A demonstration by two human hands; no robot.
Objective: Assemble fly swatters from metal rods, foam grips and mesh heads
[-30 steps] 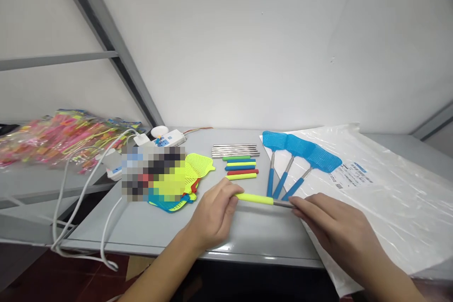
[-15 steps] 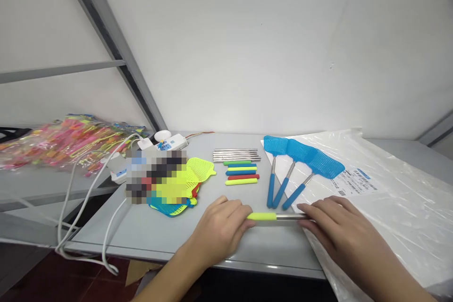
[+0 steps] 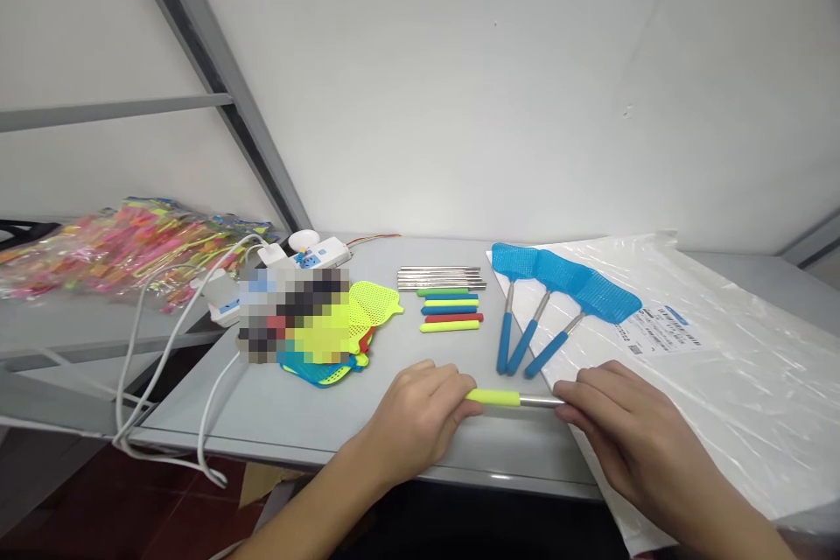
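My left hand (image 3: 416, 424) curls closed against the end of the yellow foam sleeve (image 3: 492, 397). My right hand (image 3: 623, 429) pinches the steel tube (image 3: 542, 401).

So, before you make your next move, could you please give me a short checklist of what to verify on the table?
Both hands on the yellow-gripped rod: ok, left hand at the yellow end, right hand at the steel end.
Yellow foam fully seated: cannot tell, the left hand hides its outer end.
Rod apart from the blue fly swatters: ok, their handles lie just behind it.
Spare steel rods: ok, lined up side by side.
Coloured foam grips: ok, in a tidy stack.
Pile of swatter heads: cannot tell how many, partly blurred.
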